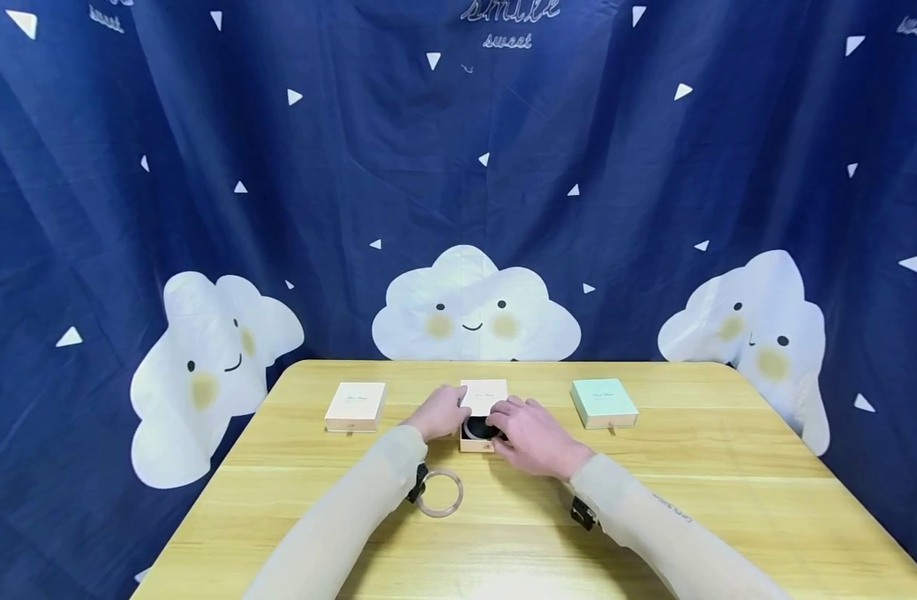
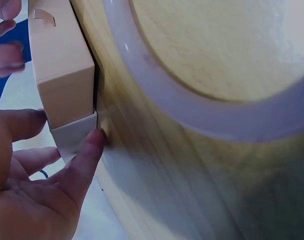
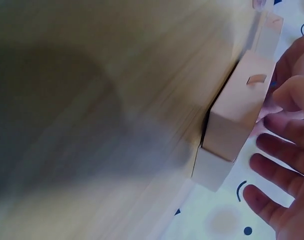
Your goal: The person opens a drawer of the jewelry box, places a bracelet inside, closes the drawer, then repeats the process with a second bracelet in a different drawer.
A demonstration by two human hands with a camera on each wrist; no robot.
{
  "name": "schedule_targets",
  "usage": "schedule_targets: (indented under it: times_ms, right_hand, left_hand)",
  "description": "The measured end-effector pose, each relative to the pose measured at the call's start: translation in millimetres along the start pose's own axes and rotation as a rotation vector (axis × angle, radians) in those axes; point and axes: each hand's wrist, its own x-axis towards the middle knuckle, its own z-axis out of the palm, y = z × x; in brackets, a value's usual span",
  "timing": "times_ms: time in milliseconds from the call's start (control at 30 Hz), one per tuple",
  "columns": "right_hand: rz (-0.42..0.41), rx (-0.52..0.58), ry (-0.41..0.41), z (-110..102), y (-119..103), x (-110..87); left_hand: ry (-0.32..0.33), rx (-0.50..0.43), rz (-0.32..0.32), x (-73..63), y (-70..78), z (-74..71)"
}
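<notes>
A small pale box (image 1: 484,393) stands at the middle of the table with its peach drawer (image 1: 475,447) pulled out toward me. Inside the drawer, partly hidden by fingers, a pale bangle (image 1: 470,430) lies on a black lining. My left hand (image 1: 438,414) grips the box's white sleeve (image 2: 74,137) by its side, thumb and fingers around it. Over the drawer's right side reaches my right hand (image 1: 533,437), its fingers loosely bent and spread in the right wrist view. A second pale pinkish bangle (image 1: 439,515) lies on the table beside my left wrist.
A closed cream box (image 1: 356,405) stands to the left and a closed mint-green box (image 1: 604,402) to the right. All rest on a light wooden table (image 1: 699,467). Behind its far edge hangs a dark blue curtain (image 1: 338,183) with clouds.
</notes>
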Motion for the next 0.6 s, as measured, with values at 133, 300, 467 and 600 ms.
schedule_targets:
  times_ms: [133,300,467,600]
  right_hand:
    - [0.054,0.031,-0.026,1,5,0.1]
    - [0.083,0.054,-0.068,5,10,0.7]
    - [0.113,0.061,-0.117,9,13,1.3]
    - [0.132,0.059,-0.143,11,15,1.2]
  left_hand:
    - [0.038,0.013,-0.003,-1.9,1.3,-1.4]
    - [0.050,0.016,-0.045,-4.1,0.7,-1.4]
    - [0.060,-0.001,-0.033,-3.9,-0.1,-1.2]
    - [0.051,-0.007,0.004,-3.7,-4.4,-0.4]
